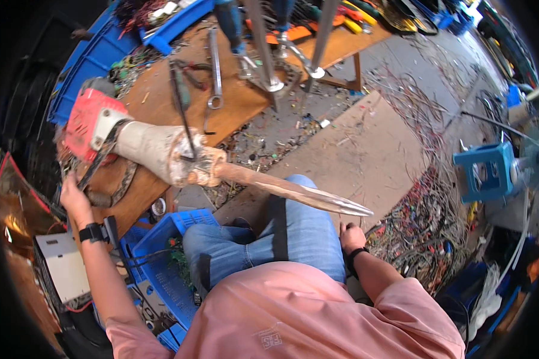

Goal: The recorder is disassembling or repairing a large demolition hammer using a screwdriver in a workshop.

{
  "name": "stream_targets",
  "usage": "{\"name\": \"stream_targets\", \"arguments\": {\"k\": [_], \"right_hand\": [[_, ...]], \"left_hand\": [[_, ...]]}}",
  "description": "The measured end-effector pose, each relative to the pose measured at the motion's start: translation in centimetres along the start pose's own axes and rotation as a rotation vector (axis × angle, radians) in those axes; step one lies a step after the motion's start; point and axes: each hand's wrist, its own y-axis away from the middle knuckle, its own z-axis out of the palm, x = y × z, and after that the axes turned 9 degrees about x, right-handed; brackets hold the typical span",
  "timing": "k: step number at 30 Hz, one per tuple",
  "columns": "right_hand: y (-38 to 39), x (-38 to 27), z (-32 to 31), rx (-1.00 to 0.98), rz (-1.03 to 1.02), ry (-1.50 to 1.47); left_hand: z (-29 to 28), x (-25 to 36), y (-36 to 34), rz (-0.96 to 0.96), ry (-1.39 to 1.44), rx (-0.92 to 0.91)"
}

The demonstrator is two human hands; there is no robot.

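Note:
A demolition hammer (pixel 153 146) with a red rear housing and a worn, pale body lies across the wooden bench at my left. Its long pointed chisel (pixel 293 191) reaches over my lap, the tip above my right knee. My left hand (pixel 76 197) is closed at the hammer's rear end, where its handle is; the fingertips are partly hidden. Low beside my right thigh, under the chisel tip, is my right hand (pixel 352 238). Its fingers are curled, with a small dark thing at them that I cannot make out.
On the wooden bench (pixel 153 102) lie a combination wrench (pixel 214 72) and pliers (pixel 182 84). Metal legs (pixel 257 42) stand at the far side. A blue crate (pixel 156 245) sits by my left leg. Cardboard (pixel 353 149), tangled wires (pixel 431 233) and a blue stool (pixel 485 170) are on the floor.

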Motion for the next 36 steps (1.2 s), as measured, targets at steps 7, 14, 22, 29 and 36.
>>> {"name": "stream_targets", "arguments": {"k": [7,14,22,29,36], "right_hand": [[0.2,-0.1,-1.1,-0.068,0.057,0.038],[-0.1,0.2,-1.0,-0.054,0.059,-0.007],[-0.2,1.6,0.9,0.032,-0.023,0.038],[-0.6,2.2,2.1,0.146,-0.127,0.018],[-4.1,5.9,4.8,0.148,-0.148,-0.033]], "left_hand": [[0.8,0.7,0.6,-0.182,0.146,-0.046],[1.5,2.3,1.3,-0.13,0.137,0.0],[1.2,5.5,2.8,0.051,-0.065,-0.008],[0.4,6.1,3.4,-0.082,0.13,0.142],[0.7,6.4,3.2,-0.097,0.179,0.144]]}}
